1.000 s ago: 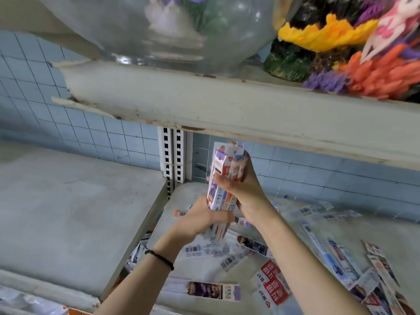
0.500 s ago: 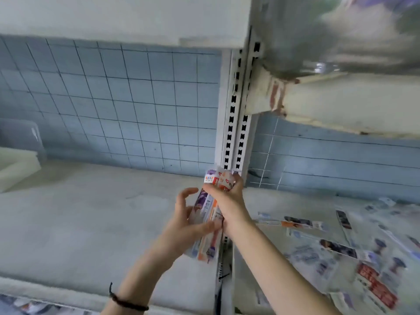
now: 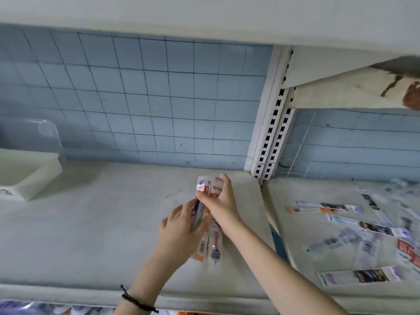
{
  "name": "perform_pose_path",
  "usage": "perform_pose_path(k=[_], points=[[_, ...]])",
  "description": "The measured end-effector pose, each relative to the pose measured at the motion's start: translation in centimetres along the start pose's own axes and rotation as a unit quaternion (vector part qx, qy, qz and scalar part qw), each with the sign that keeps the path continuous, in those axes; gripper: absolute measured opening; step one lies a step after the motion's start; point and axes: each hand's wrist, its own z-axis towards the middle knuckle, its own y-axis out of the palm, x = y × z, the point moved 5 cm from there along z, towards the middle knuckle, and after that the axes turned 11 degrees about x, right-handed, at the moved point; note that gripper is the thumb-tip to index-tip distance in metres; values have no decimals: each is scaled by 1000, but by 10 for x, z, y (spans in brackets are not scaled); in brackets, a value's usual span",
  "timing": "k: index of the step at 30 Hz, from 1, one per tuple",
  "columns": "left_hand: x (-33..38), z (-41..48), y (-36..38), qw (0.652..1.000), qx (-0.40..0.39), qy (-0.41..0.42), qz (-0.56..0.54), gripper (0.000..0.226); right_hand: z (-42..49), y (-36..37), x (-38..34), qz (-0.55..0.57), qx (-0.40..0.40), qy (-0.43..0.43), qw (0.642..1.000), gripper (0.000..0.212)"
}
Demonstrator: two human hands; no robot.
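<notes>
A stack of long flat toothbrush packs, white with orange and purple print, lies lengthwise on the pale left shelf, near its right end. My right hand grips the stack's far end from above, thumb on the left side and fingers over the right. My left hand holds the left side of the stack near its middle, fingers curled against the packs. A black cord bracelet circles my left wrist.
Several loose packs lie scattered on the right shelf, past the slotted upright post. A white bin stands at the far left. Blue tiles back the shelves, and an upper shelf hangs overhead.
Both hands carried the stack leftward from above the right shelf, over the post, and lowered it flat onto the left shelf. The view swung left with them.
</notes>
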Motion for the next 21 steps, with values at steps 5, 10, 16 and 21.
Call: perform_pose_path(k=[5, 10, 16, 21], points=[[-23, 1, 5, 997, -23, -14, 70, 60, -1, 6, 4, -196, 8, -197, 961, 73], [-41, 9, 3, 991, -51, 6, 126, 56, 6, 7, 21, -420, -10, -215, 882, 49], [-45, 12, 5, 990, -65, 28, 123, 73, 12, 1, 16, -411, -11, -182, 893, 48], [-10, 21, -10, 986, 63, 101, 120, 67, 7, -25, -7, -322, -2, -214, 922, 32]])
